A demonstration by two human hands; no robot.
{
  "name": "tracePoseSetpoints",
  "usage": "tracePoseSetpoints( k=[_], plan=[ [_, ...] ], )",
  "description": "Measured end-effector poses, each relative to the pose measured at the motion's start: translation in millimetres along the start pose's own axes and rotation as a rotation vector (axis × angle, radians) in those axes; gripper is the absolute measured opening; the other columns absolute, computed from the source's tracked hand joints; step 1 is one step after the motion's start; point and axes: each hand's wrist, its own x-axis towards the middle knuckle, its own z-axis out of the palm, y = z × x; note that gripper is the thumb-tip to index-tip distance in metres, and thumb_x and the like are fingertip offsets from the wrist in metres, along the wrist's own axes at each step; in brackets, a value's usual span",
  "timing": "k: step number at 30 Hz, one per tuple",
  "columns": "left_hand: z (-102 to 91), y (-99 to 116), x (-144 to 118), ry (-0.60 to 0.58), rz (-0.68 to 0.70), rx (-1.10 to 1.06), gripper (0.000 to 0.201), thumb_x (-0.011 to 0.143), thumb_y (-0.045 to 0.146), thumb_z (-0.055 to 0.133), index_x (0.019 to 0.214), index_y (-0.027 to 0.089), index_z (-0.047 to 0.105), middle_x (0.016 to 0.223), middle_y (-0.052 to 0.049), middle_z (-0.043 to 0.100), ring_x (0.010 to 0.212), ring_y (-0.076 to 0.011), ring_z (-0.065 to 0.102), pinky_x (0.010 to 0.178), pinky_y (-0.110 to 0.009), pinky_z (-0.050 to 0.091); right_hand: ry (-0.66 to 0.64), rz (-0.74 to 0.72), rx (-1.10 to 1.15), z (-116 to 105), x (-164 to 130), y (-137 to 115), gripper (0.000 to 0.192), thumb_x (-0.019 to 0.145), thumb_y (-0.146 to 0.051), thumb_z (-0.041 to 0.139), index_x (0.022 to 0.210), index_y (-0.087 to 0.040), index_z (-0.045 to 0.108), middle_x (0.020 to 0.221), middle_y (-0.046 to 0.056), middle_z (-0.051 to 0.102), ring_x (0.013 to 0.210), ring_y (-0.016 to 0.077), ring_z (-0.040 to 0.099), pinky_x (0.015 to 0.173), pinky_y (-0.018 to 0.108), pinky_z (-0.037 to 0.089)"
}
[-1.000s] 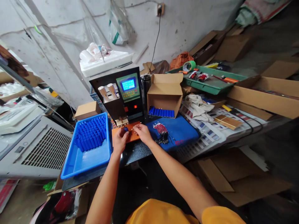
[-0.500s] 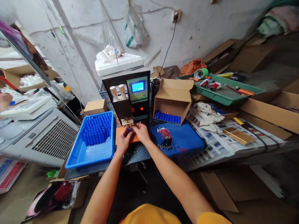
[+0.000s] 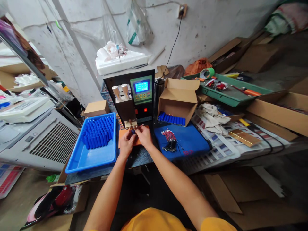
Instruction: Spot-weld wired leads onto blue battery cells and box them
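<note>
Left hand point(image 3: 126, 142) and right hand point(image 3: 143, 135) meet fingertip to fingertip, pinching a small blue cylindrical cell point(image 3: 133, 132) between them, over the orange pad point(image 3: 121, 136) beneath the black spot-welder's electrodes point(image 3: 131, 123).

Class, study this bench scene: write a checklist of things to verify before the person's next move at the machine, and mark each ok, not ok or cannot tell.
1. Both hands meet under the machine's tip: left hand and right hand are together on the orange pad. Ok.
2. Small blue piece pinched between the fingers: partly hidden. Cannot tell.
3. Machine powered: blue screen and a red light are lit. Ok.
4. Supply close by: blue tray holds upright blue cells on the left. Ok.
5. Red-wired parts lie on the blue mat, apart from the hands. Ok.
</note>
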Motion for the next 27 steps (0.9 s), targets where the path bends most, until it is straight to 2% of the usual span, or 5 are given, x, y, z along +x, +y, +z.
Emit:
tracePoseSetpoints(
  k=[7,20,27],
  plan=[
    [-1.1,-2.0,-0.7,-0.003,-0.016,0.018,0.039,0.079,0.035,0.068,0.113,0.016,0.069,0.109,-0.009,0.074,0.102,-0.0238,0.069,0.097,-0.039,0.052,0.01,0.039,-0.05,-0.1,-0.5,-1.0,0.01,0.085,-0.028,0.062,0.08,-0.019,0.065,0.082,0.004,0.073,0.077,0.0196,0.068,0.07,0.027,0.05],
    [-0.2,4.2,-2.4,-0.009,-0.014,0.052,0.037,0.08,0.037,0.067,0.111,0.015,0.069,0.099,-0.008,0.075,0.092,-0.0213,0.07,0.089,-0.035,0.055,0.005,0.033,-0.032,-0.3,-2.3,-4.1,0.012,0.086,-0.029,0.062,0.08,-0.019,0.065,0.081,0.004,0.072,0.075,0.0196,0.067,0.068,0.027,0.049],
    [-1.1,1.9,-3.0,0.003,-0.006,0.065,0.038,0.08,0.038,0.068,0.111,0.017,0.07,0.104,-0.009,0.074,0.096,-0.0225,0.07,0.091,-0.036,0.054,-0.003,0.042,-0.038,-0.8,-2.1,-1.5,0.012,0.085,-0.03,0.062,0.079,-0.02,0.064,0.078,0.004,0.071,0.073,0.0196,0.066,0.069,0.028,0.049]
  ],
)
